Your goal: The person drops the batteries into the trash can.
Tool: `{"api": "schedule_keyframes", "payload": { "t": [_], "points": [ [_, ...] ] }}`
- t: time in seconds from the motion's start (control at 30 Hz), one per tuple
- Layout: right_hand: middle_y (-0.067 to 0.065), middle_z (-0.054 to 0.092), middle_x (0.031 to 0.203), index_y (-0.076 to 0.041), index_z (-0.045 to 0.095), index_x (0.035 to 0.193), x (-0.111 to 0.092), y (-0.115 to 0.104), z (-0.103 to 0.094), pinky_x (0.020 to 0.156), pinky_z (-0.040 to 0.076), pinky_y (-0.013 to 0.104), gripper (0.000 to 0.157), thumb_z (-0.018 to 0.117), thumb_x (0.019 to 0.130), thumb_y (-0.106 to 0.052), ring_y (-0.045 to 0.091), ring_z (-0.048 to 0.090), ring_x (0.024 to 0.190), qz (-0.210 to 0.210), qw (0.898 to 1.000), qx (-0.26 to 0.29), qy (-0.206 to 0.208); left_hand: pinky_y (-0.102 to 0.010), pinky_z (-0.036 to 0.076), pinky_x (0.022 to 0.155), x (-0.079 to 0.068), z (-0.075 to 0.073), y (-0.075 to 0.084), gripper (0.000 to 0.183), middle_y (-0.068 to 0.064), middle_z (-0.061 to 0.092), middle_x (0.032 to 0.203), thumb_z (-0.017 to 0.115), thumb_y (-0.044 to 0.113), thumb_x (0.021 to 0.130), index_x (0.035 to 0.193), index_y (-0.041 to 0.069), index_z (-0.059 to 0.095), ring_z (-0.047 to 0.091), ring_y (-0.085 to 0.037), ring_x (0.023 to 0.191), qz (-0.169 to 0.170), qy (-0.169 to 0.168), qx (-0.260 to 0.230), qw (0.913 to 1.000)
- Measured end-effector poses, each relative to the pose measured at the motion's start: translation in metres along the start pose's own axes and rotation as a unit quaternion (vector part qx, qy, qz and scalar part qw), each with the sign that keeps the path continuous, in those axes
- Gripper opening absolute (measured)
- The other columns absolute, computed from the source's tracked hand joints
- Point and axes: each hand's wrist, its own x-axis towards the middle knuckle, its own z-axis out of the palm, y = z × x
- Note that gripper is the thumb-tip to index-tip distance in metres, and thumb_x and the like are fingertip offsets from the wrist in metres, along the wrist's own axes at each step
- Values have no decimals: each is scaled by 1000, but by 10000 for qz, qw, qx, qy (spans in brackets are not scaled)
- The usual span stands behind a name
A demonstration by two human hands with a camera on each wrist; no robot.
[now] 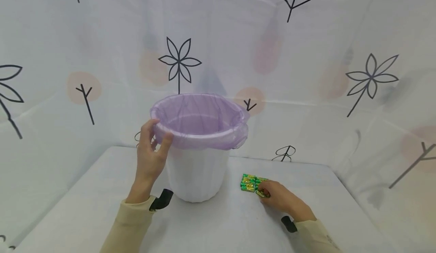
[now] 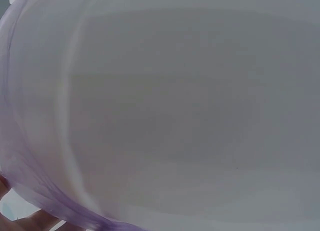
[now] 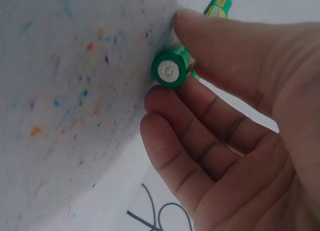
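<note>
A white trash bin (image 1: 197, 173) stands upright, lined with a purple bag (image 1: 201, 141) folded over its rim. My left hand (image 1: 151, 160) holds the bin at the left side of its rim, thumb on the front of the bag and fingers farther round the side. In the left wrist view, the bin's pale wall (image 2: 190, 121) fills most of the picture. Right of the bin lie several green and gold batteries (image 1: 248, 183), side by side. My right hand (image 1: 281, 198) pinches one battery (image 3: 170, 70) between thumb and fingers at the near edge of that group.
Everything stands on a white table (image 1: 211, 226), speckled with small coloured spots in the right wrist view. A white backdrop (image 1: 218, 25) with printed flowers and twigs rises behind it and along both sides. Black bands (image 1: 161, 200) sit at the wrists.
</note>
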Motion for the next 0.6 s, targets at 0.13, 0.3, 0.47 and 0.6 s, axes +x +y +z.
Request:
{"api": "schedule_keyframes", "payload": {
  "t": [0.13,0.3,0.47,0.6],
  "points": [
    [-5,54,85,-12,66,105,1,1,2,72,45,34,27,75,80,-8,13,48,80,58,10000,49,4,-60,32,105,-1,1,3,47,-21,37,144,58,9,92,133,-2,38,36,-37,134,-20,-7,69,10000],
    [-4,53,84,-11,66,104,0,0,2,70,44,34,26,75,80,-5,14,48,80,131,9998,130,2,-61,32,105,-1,1,5,47,-22,37,144,58,9,92,133,-2,38,36,-38,133,-47,-11,111,9999],
    [-3,54,84,-10,66,103,0,-2,2,70,44,34,26,74,80,-3,14,47,79,124,9998,179,29,-61,31,105,-1,1,3,46,-20,37,145,58,10,93,134,2,39,36,-38,134,-85,-29,145,9999],
    [-3,53,83,-10,66,103,0,-2,2,69,44,34,25,74,80,-2,15,47,78,63,9998,167,44,-61,31,105,0,0,1,47,-18,36,146,59,12,93,135,4,39,36,-37,134,-119,-44,194,9997]
  ]
}}
